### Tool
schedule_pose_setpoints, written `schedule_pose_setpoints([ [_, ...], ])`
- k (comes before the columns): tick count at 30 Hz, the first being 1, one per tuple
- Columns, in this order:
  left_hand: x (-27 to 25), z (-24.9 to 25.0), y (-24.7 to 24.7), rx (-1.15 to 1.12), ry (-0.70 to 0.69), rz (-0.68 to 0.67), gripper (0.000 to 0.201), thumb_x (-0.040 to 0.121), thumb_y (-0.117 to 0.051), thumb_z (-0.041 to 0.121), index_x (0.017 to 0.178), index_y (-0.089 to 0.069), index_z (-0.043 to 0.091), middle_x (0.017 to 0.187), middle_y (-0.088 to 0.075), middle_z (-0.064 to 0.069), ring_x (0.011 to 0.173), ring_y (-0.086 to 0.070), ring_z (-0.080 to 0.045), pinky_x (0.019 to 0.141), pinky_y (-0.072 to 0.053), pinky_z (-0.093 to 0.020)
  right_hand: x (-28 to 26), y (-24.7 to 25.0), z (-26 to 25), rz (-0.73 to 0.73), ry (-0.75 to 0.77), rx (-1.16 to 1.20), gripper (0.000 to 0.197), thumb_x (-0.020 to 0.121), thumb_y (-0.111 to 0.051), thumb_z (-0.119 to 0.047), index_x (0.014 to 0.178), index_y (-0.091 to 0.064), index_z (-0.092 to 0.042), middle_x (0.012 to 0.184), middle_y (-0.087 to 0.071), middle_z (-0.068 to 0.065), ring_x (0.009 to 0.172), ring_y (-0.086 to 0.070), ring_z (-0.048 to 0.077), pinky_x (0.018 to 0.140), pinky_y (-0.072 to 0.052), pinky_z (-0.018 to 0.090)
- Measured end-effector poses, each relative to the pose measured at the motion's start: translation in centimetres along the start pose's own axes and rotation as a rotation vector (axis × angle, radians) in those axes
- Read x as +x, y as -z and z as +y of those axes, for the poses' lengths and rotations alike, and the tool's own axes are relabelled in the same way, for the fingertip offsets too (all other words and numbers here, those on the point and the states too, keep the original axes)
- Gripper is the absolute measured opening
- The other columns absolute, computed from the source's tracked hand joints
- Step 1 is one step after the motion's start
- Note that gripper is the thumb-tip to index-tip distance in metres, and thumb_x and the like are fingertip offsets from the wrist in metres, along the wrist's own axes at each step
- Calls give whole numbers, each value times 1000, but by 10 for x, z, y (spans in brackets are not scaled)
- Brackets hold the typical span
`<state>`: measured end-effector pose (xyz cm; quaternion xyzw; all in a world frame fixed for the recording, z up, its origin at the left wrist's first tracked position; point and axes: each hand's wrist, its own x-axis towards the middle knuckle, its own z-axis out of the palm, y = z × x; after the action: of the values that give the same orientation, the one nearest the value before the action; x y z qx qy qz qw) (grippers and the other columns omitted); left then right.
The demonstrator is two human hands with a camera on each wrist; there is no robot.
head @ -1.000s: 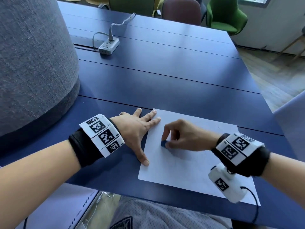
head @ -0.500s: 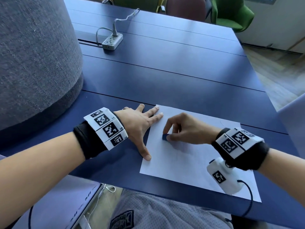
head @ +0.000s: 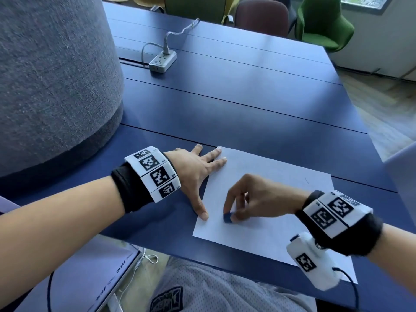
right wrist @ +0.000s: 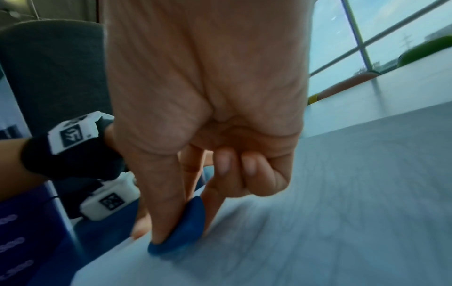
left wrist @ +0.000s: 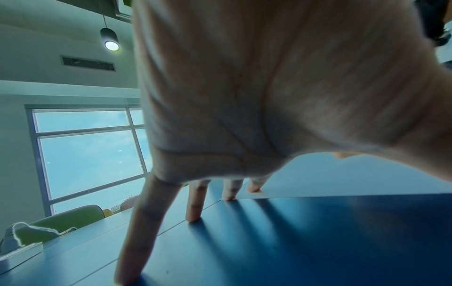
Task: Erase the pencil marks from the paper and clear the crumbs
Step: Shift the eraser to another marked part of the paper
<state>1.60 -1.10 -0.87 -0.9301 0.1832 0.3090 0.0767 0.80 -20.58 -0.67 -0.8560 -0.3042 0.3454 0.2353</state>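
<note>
Your right hand pinches the eraser on the paper, just beside your left thumb. Left hand spread flat on the paper's edge — keep it pinned; rub with short strokes.

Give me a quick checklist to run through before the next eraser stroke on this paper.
1. Eraser pinched in right hand: ok.
2. Eraser touching paper: ok.
3. Left hand spread flat, fingers and thumb on the paper's left edge: ok.
4. Paper flat on table: ok.
5. Pencil marks left under the eraser: cannot tell, too faint.
6. Crumbs to clear: cannot tell.
</note>
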Motion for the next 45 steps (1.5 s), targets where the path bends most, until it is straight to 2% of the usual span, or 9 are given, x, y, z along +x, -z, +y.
schedule_pose_setpoints([
  [7, -5, 3, -1, -10, -7, 10, 146, 46, -72, 83, 151, 19, 35, 157, 27, 16, 148, 11, -32, 108, -30, -56, -29, -10, 0, 87, 0, -145, 13, 81, -70, -22, 93, -71, -27, 75, -67, -4, 56, -52, 1, 54, -39, 11],
  [13, -10, 12, -8, 27, -20, 33, 146, 48, -70, 84, 152, 17, 31, 158, 25, 13, 147, 5, -36, 101, -28, -68, -101, -49, 33, 582, -186, -98, 14, 89, -64, -30, 81, -54, -36, 93, -58, -21, 87, -53, -2, 71, -41, 17],
  [20, -10, 24, -11, -45, 3, 59, 145, 50, -69, 84, 151, 22, 31, 157, 28, 16, 147, 8, -35, 103, -19, -71, -122, -102, 66, 726, -149, 46, 46, 84, -70, -11, 90, -42, -48, 129, -44, -44, 131, -31, -13, 105, -32, 30],
  [24, -34, 24, -23, -84, 70, 136, 126, 70, -55, 82, 150, 24, 25, 156, 31, 10, 148, 13, -27, 110, -18, -65, -120, -105, 70, 781, -105, 40, 35, 89, -63, -21, 91, -40, -48, 135, -32, -47, 133, -26, -17, 106, -30, 30],
  [28, -54, 71, -55, -45, 4, 441, 107, 75, -5, 88, 154, 13, 19, 159, 24, -3, 149, 13, -26, 114, -14, -63, -118, -113, 74, 823, -96, 13, 19, 85, -52, -36, 95, -39, -45, 134, -44, -36, 136, -27, -10, 110, -29, 34],
  [34, -36, 140, -98, -123, -140, 522, 81, 93, -17, 74, 152, -30, 22, 161, -19, -4, 145, -21, -34, 103, -14, -59, -118, -115, 73, 827, -74, 7, 10, 83, -39, -50, 93, -38, -48, 141, -30, -42, 135, -27, -12, 111, -17, 22],
  [38, -34, 111, -107, -158, 48, 504, 80, 96, -13, 70, 152, -31, 16, 160, -23, -4, 144, -26, -32, 104, -15, -59, -117, -118, 75, 829, -71, -3, 8, 84, -38, -50, 92, -37, -48, 141, -27, -43, 136, -27, -10, 111, -17, 23],
  [42, -40, 80, -107, -271, 319, 443, 101, 85, 16, 75, 153, -2, 3, 161, 7, -11, 148, 3, -32, 115, -1, -62, -117, -120, 75, 829, -77, 1, 9, 84, -38, -51, 92, -38, -46, 138, -37, -41, 137, -25, -10, 113, -14, 20],
  [45, -42, 103, -103, -254, 223, 524, 88, 97, -7, 66, 151, -23, -2, 160, -14, -20, 146, -17, -37, 108, -14, -63, -117, -120, 75, 823, -84, -1, 9, 84, -37, -52, 91, -37, -47, 137, -41, -35, 137, -24, -11, 114, -13, 20],
])
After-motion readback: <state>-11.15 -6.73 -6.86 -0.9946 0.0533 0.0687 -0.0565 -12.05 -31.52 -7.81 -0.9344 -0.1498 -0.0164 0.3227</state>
